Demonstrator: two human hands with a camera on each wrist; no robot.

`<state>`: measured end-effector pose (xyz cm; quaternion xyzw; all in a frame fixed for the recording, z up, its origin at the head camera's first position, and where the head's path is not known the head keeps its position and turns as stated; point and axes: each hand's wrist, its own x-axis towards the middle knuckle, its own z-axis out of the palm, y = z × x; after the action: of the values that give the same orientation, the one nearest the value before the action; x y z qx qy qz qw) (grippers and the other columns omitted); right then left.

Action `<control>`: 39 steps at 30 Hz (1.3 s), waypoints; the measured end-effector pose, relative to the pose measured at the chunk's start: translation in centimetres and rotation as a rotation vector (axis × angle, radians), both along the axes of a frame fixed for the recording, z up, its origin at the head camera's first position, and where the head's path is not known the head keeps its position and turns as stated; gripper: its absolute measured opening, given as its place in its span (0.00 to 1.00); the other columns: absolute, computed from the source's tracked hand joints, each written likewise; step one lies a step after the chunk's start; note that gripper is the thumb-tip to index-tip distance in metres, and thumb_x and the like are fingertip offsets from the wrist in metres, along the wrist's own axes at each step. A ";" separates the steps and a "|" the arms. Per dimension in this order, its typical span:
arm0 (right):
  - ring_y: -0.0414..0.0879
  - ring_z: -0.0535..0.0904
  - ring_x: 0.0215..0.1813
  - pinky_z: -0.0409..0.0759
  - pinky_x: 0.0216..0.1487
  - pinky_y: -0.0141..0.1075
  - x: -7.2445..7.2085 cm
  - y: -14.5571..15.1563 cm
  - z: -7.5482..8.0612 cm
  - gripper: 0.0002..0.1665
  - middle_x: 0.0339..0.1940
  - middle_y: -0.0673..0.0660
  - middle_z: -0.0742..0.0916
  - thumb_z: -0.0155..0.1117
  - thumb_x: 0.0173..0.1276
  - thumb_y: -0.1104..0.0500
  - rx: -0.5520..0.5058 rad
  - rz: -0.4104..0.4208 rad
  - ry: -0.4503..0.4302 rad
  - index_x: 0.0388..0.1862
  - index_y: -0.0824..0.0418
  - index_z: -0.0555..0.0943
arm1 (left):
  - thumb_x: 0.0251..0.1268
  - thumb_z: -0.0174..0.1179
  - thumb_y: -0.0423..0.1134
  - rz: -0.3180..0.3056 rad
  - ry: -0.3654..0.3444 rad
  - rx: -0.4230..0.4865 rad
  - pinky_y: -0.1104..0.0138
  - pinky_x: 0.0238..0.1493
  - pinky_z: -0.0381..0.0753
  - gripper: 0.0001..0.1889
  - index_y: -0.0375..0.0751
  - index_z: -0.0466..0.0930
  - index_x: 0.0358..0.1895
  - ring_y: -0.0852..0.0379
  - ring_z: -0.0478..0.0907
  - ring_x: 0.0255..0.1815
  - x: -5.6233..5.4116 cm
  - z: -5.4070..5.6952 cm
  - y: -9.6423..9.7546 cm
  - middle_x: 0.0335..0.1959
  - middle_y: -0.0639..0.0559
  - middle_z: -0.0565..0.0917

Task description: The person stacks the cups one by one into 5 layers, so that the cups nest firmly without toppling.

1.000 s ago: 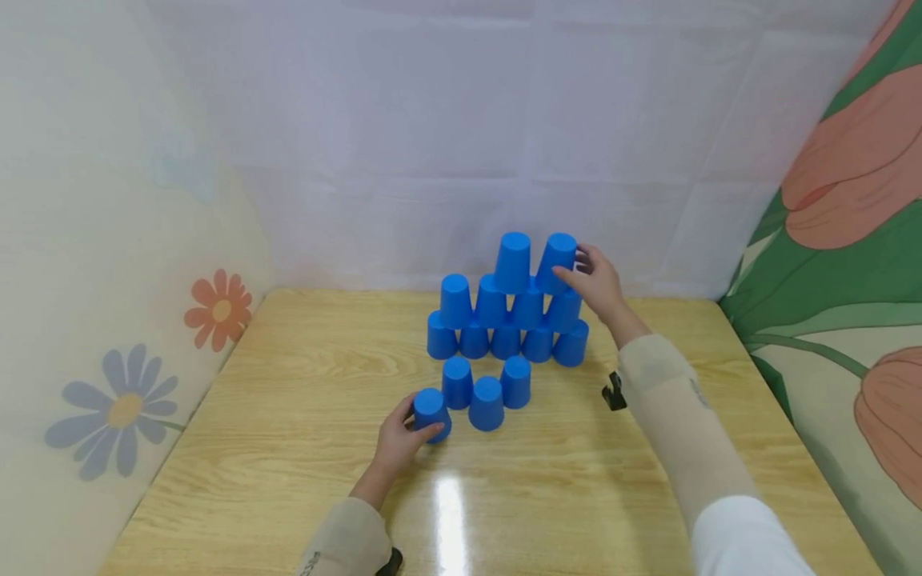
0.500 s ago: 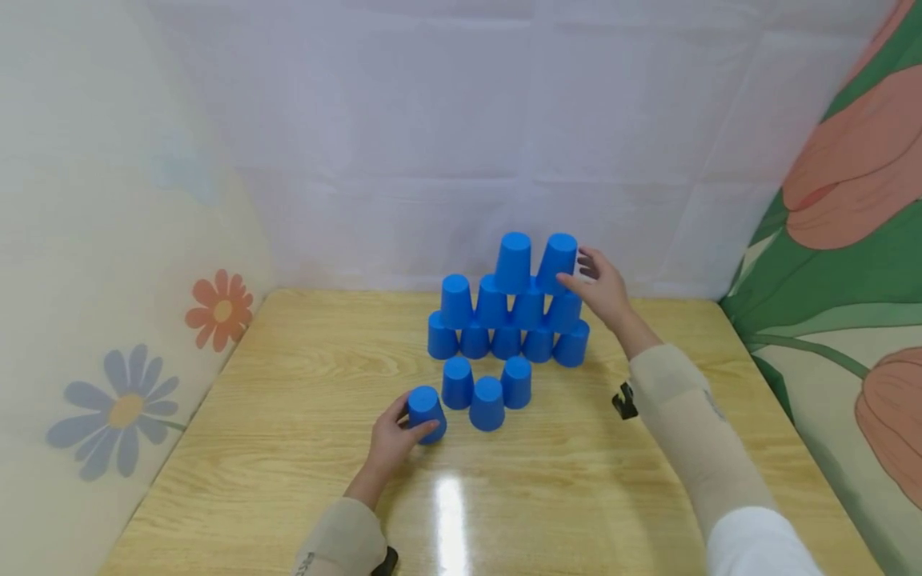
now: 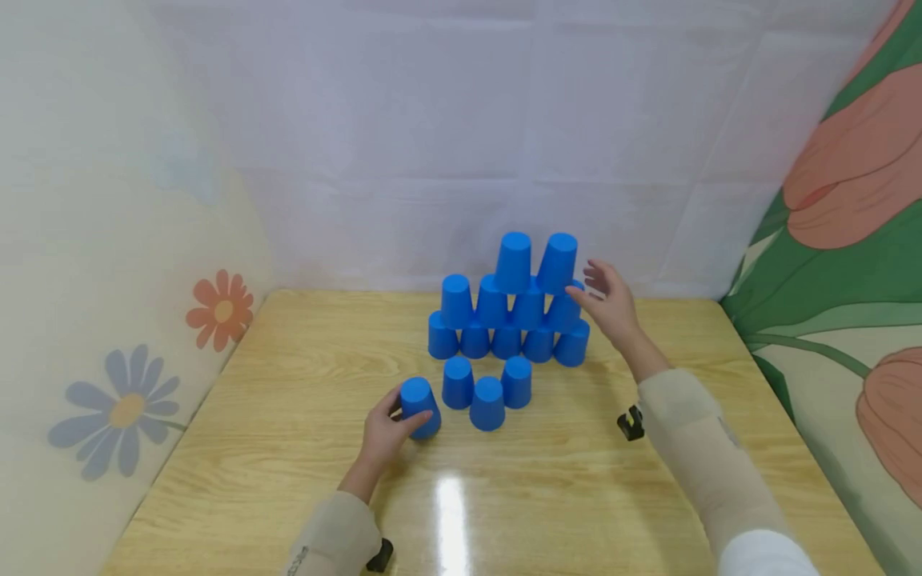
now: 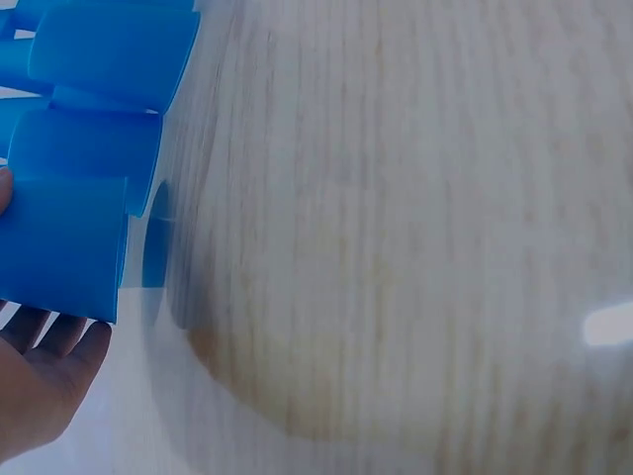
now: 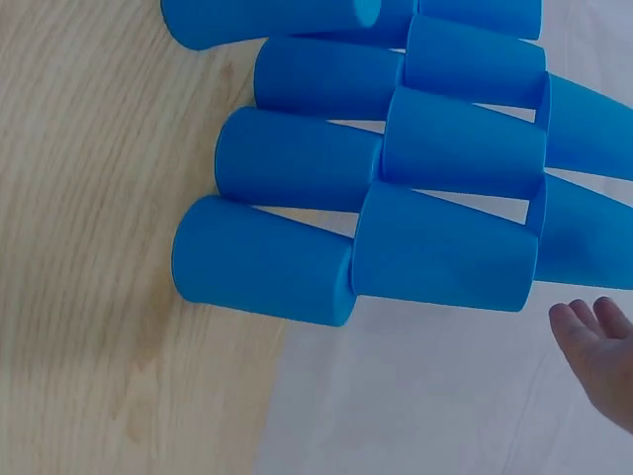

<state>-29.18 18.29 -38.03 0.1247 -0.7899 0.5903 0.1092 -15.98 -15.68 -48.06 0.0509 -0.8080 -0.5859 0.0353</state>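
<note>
Right hand has drawn back from cup stack, fingers spread, gripping nothing; left hand and pinched loose cup shifted leftward, front-left of cup stack. Possible trouble: right hand, close beside cup stack, brushes it, toppling it.

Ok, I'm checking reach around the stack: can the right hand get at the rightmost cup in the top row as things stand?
Probably yes. The right hand holds nothing and is close beside that cup, on its outer side, and nothing seems to block the way between them.
</note>
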 end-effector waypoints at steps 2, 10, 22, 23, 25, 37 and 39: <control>0.56 0.64 0.57 0.65 0.54 0.47 1.7 -0.7 1.2 0.35 0.57 0.64 0.69 0.59 0.59 0.55 0.000 -0.014 0.002 0.62 0.62 0.59 | 0.44 0.66 0.43 0.001 0.013 -0.006 0.55 0.52 0.65 0.34 0.40 0.65 0.58 0.46 0.64 0.55 -0.1 0.2 -0.1 0.54 0.42 0.70; 0.59 0.66 0.55 0.67 0.52 0.46 4.2 -1.4 0.5 0.31 0.54 0.67 0.71 0.60 0.58 0.61 -0.158 0.033 0.011 0.58 0.70 0.62 | 0.45 0.65 0.46 -0.004 0.017 -0.012 0.55 0.53 0.64 0.35 0.40 0.63 0.59 0.47 0.63 0.56 -0.5 1.3 -0.4 0.55 0.43 0.68; 0.60 0.67 0.53 0.64 0.55 0.47 5.4 -2.1 -3.1 0.31 0.52 0.69 0.72 0.61 0.56 0.58 -0.199 0.034 -0.003 0.56 0.71 0.64 | 0.45 0.64 0.51 0.003 0.040 -0.062 0.56 0.52 0.66 0.37 0.41 0.63 0.60 0.47 0.63 0.56 -1.6 2.9 -1.2 0.56 0.43 0.68; 0.61 0.67 0.53 0.64 0.55 0.47 5.5 -2.2 -3.4 0.31 0.52 0.70 0.72 0.61 0.57 0.59 -0.201 0.036 -0.010 0.56 0.72 0.64 | 0.45 0.64 0.51 0.004 0.048 -0.067 0.55 0.52 0.66 0.37 0.41 0.63 0.59 0.46 0.63 0.56 -1.7 3.1 -1.3 0.56 0.43 0.68; 0.62 0.66 0.54 0.64 0.54 0.47 5.8 -2.4 -4.0 0.31 0.52 0.70 0.72 0.61 0.56 0.60 -0.211 0.032 -0.030 0.55 0.72 0.64 | 0.45 0.64 0.51 0.007 0.059 -0.076 0.55 0.51 0.66 0.36 0.40 0.63 0.59 0.46 0.64 0.55 -1.9 3.4 -1.3 0.55 0.43 0.69; 0.62 0.66 0.55 0.66 0.53 0.45 7.3 -3.5 -7.1 0.28 0.54 0.70 0.71 0.60 0.57 0.64 -0.192 0.038 -0.168 0.55 0.71 0.64 | 0.45 0.63 0.53 -0.006 0.099 -0.067 0.54 0.50 0.67 0.35 0.44 0.65 0.58 0.47 0.66 0.53 -3.1 6.0 -0.9 0.53 0.45 0.71; 0.62 0.66 0.54 0.66 0.53 0.46 7.4 -3.7 -7.6 0.27 0.53 0.72 0.70 0.59 0.58 0.65 -0.199 0.044 -0.168 0.55 0.73 0.64 | 0.45 0.63 0.53 -0.013 0.115 -0.069 0.54 0.50 0.68 0.34 0.44 0.66 0.58 0.47 0.67 0.52 -3.4 6.5 -0.9 0.52 0.45 0.71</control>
<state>-21.76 14.62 -45.60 0.0807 -0.7309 0.6764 0.0416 -19.38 -16.57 -41.57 0.0106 -0.8247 -0.5598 0.0795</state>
